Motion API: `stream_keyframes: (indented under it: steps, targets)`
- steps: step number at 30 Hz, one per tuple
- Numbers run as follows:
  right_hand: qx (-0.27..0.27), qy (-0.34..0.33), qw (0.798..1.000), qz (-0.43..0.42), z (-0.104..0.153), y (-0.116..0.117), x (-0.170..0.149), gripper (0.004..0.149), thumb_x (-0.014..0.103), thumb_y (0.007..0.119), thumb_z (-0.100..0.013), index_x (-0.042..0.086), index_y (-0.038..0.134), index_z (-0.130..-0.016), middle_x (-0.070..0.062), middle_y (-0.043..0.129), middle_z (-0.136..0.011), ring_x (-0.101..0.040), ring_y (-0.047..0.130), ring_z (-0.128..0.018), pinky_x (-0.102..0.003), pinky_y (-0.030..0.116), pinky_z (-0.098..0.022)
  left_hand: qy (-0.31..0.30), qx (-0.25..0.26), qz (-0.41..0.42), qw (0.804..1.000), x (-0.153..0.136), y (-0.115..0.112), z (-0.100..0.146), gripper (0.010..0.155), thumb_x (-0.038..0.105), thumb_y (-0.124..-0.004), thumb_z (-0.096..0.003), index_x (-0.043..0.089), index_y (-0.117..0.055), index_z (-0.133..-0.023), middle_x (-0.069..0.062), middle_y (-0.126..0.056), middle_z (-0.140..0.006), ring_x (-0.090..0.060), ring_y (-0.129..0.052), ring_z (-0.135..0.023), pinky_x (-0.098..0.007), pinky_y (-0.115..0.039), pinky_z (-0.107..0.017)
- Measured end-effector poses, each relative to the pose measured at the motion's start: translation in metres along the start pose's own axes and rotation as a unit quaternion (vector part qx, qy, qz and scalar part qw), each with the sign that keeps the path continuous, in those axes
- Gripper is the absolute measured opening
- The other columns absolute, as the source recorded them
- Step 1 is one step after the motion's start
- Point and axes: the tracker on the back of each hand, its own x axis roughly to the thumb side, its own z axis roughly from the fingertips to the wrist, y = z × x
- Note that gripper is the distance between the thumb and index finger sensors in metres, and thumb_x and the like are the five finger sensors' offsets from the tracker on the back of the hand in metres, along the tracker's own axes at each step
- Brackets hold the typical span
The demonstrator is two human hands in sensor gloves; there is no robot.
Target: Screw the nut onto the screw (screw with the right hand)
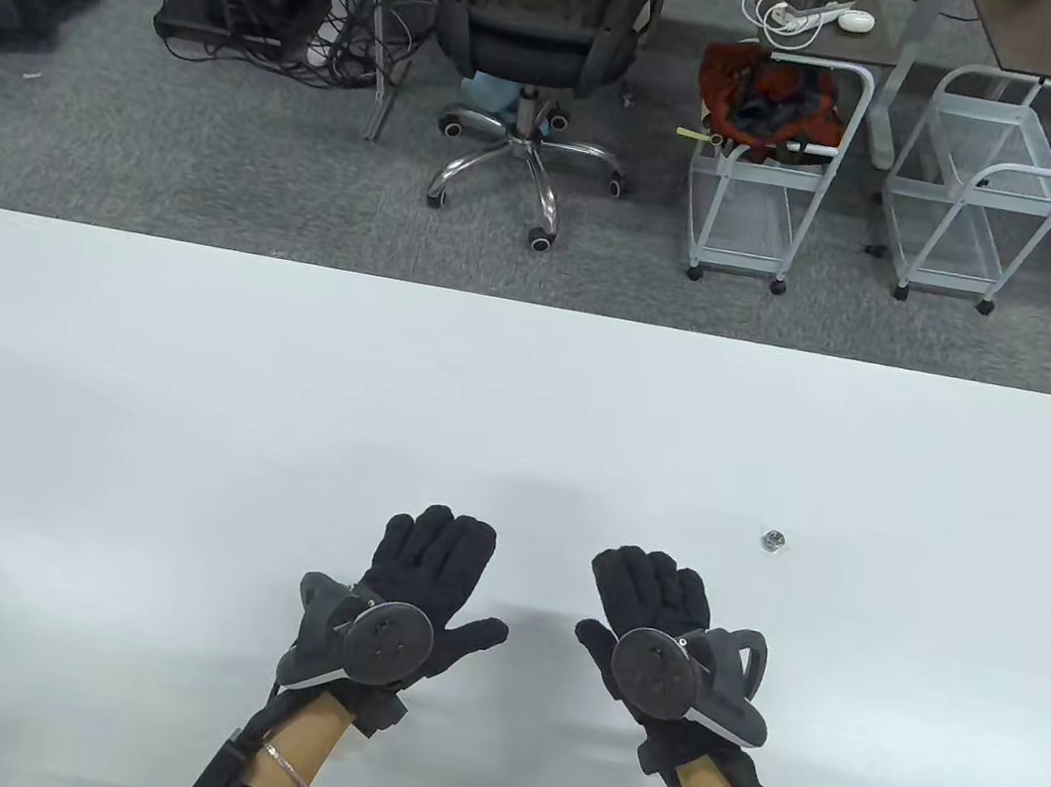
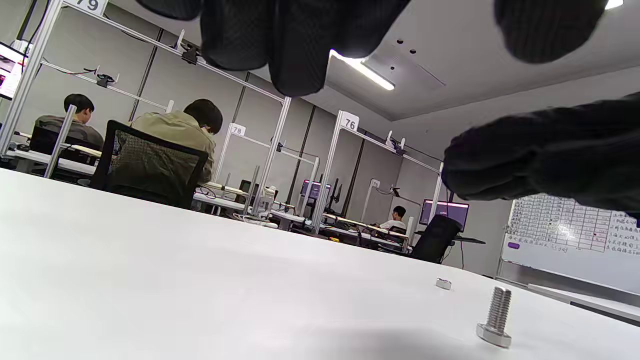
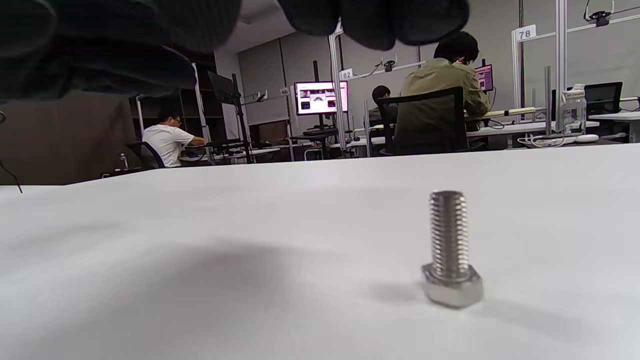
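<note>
A steel hex-head screw stands upright on its head on the white table, seen in the right wrist view [image 3: 450, 250] and in the left wrist view [image 2: 495, 317]. It does not show in the table view, where my hands cover that area. A small steel nut [image 1: 772, 542] lies flat on the table, to the right of and beyond my right hand; it also shows in the left wrist view [image 2: 443, 284], beyond the screw. My left hand [image 1: 434, 569] and right hand [image 1: 653, 596] are both spread open, palm down and empty, over the table's near middle.
The white table [image 1: 186, 377] reaches to a far edge. Beyond it on the floor stand an office chair [image 1: 529, 42] and two white wire carts [image 1: 774, 173].
</note>
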Motion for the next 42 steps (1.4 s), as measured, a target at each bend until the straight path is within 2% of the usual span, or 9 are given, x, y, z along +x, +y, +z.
stream_keyframes:
  steps: [25,30,37,42]
  targets:
    - [0.021,0.016,1.000,0.000,-0.002,-0.001,-0.003,0.066,0.038,0.069,-0.056,0.001,0.055,-0.109,-0.032,0.062,-0.106,-0.056,0.061,-0.097,-0.068,0.046,-0.067,-0.006,-0.001,0.000,1.000,0.003,-0.002,-0.001,0.080,0.068,-0.060,-0.0496,0.017,-0.058,-0.111,-0.015,-0.077,-0.113,-0.046,-0.071,-0.101,-0.062,-0.049,-0.075]
    - [0.017,0.044,0.999,0.016,-0.004,-0.004,-0.008,0.067,0.038,0.071,-0.056,0.001,0.054,-0.109,-0.032,0.062,-0.105,-0.056,0.063,-0.096,-0.068,0.047,-0.066,-0.005,-0.002,0.000,1.000,0.003,-0.001,0.000,0.080,0.068,-0.060,-0.0495,0.017,-0.058,-0.111,-0.015,-0.077,-0.113,-0.046,-0.071,-0.101,-0.062,-0.050,-0.075]
    - [0.081,0.141,0.983,0.082,-0.007,0.003,-0.028,0.068,0.036,0.072,-0.056,0.000,0.052,-0.110,-0.034,0.060,-0.106,-0.057,0.065,-0.094,-0.068,0.050,-0.065,-0.002,-0.001,-0.004,1.000,0.003,-0.001,0.001,0.080,0.068,-0.060,-0.0496,0.017,-0.058,-0.110,-0.014,-0.077,-0.113,-0.045,-0.072,-0.100,-0.062,-0.051,-0.075]
    - [0.139,0.176,0.971,0.080,-0.008,0.016,-0.041,0.066,0.035,0.072,-0.057,0.000,0.054,-0.109,-0.032,0.069,-0.101,-0.052,0.079,-0.085,-0.065,0.059,-0.060,-0.001,-0.002,-0.002,1.000,0.002,-0.001,0.001,0.079,0.068,-0.061,-0.0497,0.017,-0.059,-0.110,-0.014,-0.078,-0.113,-0.045,-0.073,-0.100,-0.062,-0.052,-0.075]
